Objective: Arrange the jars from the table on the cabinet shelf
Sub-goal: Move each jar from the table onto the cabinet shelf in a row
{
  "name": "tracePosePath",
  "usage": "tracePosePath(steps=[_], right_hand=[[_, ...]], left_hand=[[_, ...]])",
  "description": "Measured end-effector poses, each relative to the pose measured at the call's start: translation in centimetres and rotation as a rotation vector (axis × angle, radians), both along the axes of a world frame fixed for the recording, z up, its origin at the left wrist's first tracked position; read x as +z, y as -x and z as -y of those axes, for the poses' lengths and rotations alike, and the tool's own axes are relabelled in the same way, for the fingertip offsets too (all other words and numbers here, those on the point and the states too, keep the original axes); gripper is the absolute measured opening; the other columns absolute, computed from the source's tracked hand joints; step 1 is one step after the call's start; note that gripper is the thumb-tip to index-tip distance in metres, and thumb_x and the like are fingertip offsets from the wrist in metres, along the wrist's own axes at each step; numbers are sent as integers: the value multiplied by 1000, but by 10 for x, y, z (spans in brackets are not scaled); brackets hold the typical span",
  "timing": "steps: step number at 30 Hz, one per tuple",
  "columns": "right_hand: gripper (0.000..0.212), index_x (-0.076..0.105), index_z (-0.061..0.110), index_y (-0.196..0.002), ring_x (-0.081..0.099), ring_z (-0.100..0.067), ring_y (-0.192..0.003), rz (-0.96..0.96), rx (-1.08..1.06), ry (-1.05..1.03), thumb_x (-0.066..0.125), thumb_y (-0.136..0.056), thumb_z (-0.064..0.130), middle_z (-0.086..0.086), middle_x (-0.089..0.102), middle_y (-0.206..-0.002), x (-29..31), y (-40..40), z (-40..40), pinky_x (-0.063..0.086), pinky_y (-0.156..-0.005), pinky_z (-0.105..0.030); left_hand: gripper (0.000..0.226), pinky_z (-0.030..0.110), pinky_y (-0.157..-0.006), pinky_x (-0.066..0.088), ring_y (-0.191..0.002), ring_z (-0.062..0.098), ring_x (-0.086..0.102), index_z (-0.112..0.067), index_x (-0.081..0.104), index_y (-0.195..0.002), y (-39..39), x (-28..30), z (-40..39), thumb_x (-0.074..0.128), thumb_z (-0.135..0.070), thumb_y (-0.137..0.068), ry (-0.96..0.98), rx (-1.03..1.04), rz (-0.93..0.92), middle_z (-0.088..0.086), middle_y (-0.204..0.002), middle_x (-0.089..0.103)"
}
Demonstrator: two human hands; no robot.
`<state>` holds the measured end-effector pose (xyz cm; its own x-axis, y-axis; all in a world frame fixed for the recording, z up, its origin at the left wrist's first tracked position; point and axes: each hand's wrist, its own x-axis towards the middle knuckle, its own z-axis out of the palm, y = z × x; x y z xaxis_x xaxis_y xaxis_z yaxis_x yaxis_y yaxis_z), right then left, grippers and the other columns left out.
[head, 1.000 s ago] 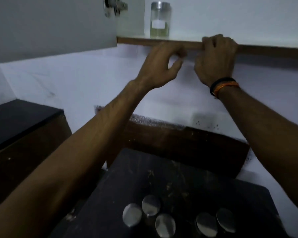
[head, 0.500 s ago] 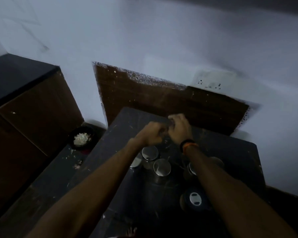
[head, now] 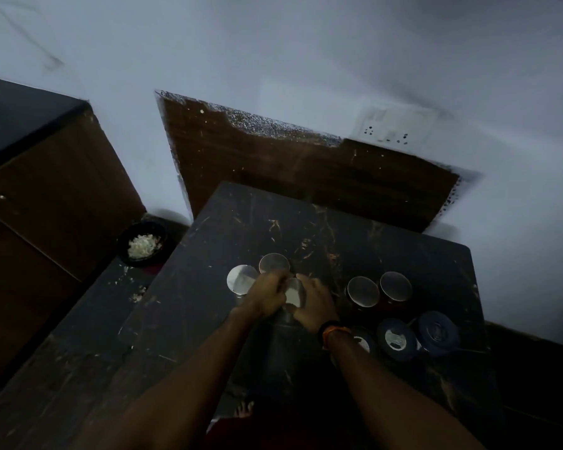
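Observation:
On the dark table [head: 306,222] stand several jars seen from above. My left hand [head: 268,295] and my right hand [head: 314,302] close together around one silver-lidded jar [head: 294,295] near the table's middle; only a strip of its lid shows between them. Two more silver-lidded jars [head: 242,278] [head: 273,262] stand just left of my hands. Another pair with silver lids [head: 363,291] [head: 396,286] is to the right. Three dark-lidded jars [head: 396,340] sit at the front right. The cabinet shelf is out of view.
A dark bowl [head: 142,243] of white bits sits on a lower ledge left of the table. A black-topped wooden counter [head: 30,151] rises at far left. A brown panel [head: 290,164] and a wall socket [head: 390,128] lie behind the table.
My hands came down from the shelf edge to the table and now close on a silver-lidded jar. The view dropped from the cabinet to the tabletop.

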<state>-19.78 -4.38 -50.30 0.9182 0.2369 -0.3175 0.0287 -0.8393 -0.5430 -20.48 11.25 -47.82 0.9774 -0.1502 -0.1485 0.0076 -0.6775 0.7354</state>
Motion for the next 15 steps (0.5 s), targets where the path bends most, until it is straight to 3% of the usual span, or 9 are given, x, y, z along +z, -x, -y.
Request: tracePosePath(steps=[6, 11, 15], right_hand=[[98, 26, 30, -154, 43, -26, -134, 32, -76, -24, 78, -73, 49, -7, 41, -146, -19, 7, -6, 41, -107, -39], [93, 32, 33, -152, 48, -23, -131, 96, -115, -61, 77, -73, 53, -5, 48, -141, -24, 7, -2, 41, -105, -36], [104, 29, 33, -153, 47, -20, -134, 95, -216, -260, 87, -67, 40, -1, 48, -146, -12, 3, 10, 42, -108, -38]], left_hand=[[32, 43, -83, 55, -95, 24, 65, -9, 63, -114, 5, -6, 6, 55, 2, -85, 89, 104, -30, 6, -100, 68], [33, 33, -91, 53, -104, 17, 65, -12, 66, -116, 12, -11, 8, 52, -12, -86, 284, 220, -69, 1, -109, 71], [33, 32, -95, 54, -108, 16, 66, -27, 65, -110, 15, -14, 9, 49, -1, -96, 487, 342, -109, -4, -108, 71]])
